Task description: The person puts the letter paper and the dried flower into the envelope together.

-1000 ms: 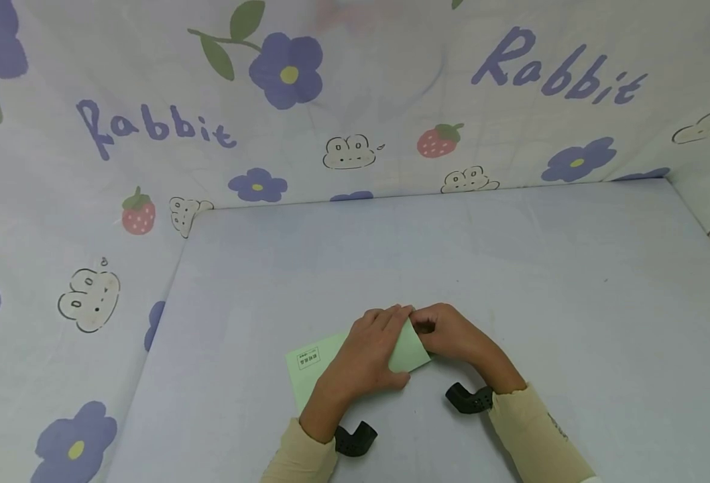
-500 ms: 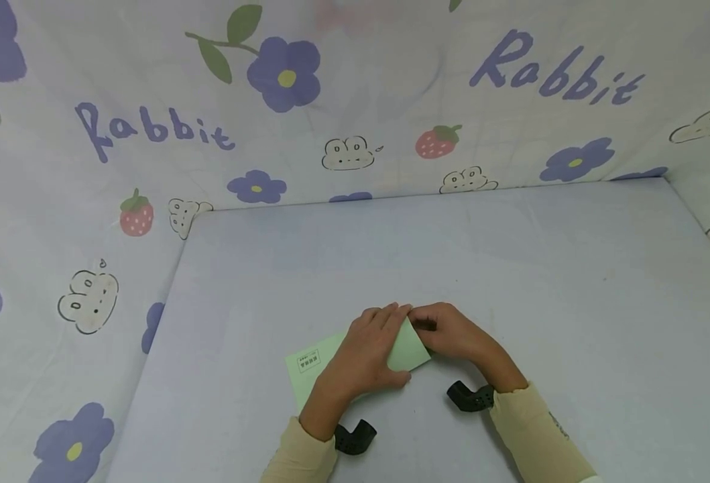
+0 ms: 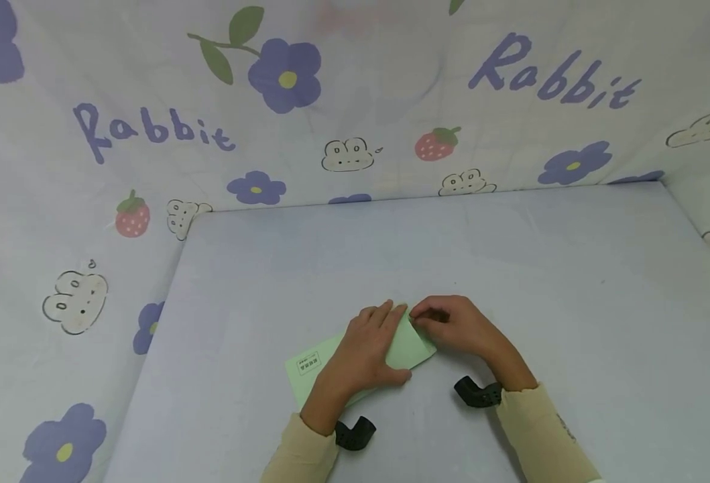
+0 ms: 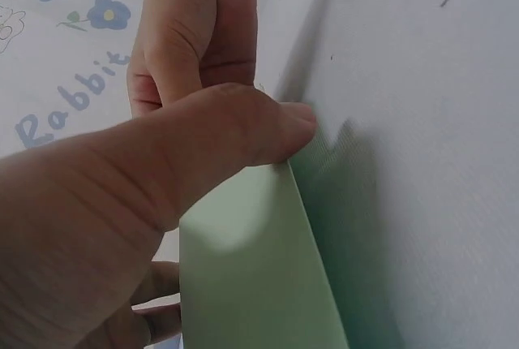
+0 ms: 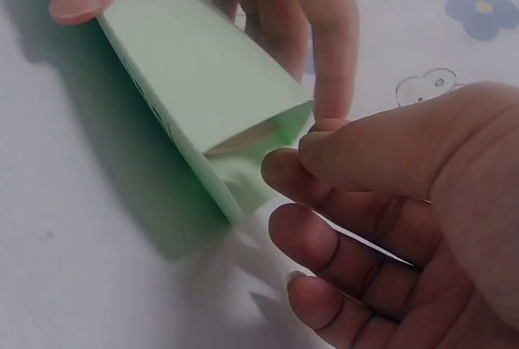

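The counter (image 3: 511,268) lies bare from the hands out to the printed cloth walls (image 3: 355,100), which close it off at the back, the left and the right (so the near edge is the only unwalled side). What stands in the way sits low and near the front: the green envelope (image 3: 409,349), lying flat with the left hand (image 3: 363,352) on it and the right hand (image 3: 457,329) at its open end. To either side of this cluster the surface offers passage well clear of the walls.
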`<state>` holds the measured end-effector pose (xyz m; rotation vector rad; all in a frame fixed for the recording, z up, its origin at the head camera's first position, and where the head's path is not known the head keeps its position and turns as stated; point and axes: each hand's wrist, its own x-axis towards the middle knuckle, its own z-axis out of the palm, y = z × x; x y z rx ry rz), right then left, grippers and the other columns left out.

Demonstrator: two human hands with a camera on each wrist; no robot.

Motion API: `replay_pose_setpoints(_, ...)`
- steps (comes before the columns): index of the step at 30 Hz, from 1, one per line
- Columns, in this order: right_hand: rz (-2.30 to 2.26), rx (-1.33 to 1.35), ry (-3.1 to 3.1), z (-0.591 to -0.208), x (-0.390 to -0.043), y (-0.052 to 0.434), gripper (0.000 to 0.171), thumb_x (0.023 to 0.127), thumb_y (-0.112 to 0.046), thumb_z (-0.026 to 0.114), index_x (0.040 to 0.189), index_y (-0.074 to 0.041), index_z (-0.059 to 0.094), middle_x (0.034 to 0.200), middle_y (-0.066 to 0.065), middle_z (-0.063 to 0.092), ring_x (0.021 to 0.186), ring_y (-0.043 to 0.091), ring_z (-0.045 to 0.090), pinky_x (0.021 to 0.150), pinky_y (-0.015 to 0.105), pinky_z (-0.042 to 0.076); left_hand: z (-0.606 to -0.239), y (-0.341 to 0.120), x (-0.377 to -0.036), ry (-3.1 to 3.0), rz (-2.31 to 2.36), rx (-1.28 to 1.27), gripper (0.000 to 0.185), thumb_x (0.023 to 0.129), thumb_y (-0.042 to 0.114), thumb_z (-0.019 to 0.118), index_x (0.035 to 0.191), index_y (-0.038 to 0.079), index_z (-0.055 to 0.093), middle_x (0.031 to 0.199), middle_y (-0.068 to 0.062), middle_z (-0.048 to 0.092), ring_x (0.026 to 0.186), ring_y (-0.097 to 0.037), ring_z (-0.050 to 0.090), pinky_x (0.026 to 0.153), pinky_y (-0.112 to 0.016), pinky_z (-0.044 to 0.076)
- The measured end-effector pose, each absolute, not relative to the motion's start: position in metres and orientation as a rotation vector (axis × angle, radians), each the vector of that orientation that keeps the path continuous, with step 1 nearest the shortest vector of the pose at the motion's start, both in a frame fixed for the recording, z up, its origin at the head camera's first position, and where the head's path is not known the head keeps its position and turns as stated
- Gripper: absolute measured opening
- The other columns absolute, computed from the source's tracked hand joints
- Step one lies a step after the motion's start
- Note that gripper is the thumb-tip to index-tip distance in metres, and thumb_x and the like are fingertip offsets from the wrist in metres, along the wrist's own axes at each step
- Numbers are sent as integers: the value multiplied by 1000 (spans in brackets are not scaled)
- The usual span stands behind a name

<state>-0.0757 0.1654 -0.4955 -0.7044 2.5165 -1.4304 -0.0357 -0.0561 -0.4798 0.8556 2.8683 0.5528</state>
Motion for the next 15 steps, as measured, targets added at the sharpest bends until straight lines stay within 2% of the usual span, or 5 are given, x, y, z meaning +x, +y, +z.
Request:
replay_pose_setpoints(9, -1443, -659, 2519, -494, -75, 170, 12, 93, -6, 70, 103, -6, 75, 94, -2, 71, 83, 14, 64, 73, 31, 52, -485, -58, -34, 2852, 561, 835, 102, 77, 52, 81, 156, 8, 33, 156, -19, 35, 139, -34, 37, 110, -49, 33)
replay_pose_setpoints(15, -1424, -614, 2583, -493, -74, 175, 12, 94, -5, 68, 102, -7, 76, 95, 0, 71, 83, 15, 63, 74, 33, 52, -487, -65, -36, 2848, 627, 786, 101, 80, 57, 77, 156, 8, 32, 157, -18, 34, 142, -33, 33, 113, -49, 29)
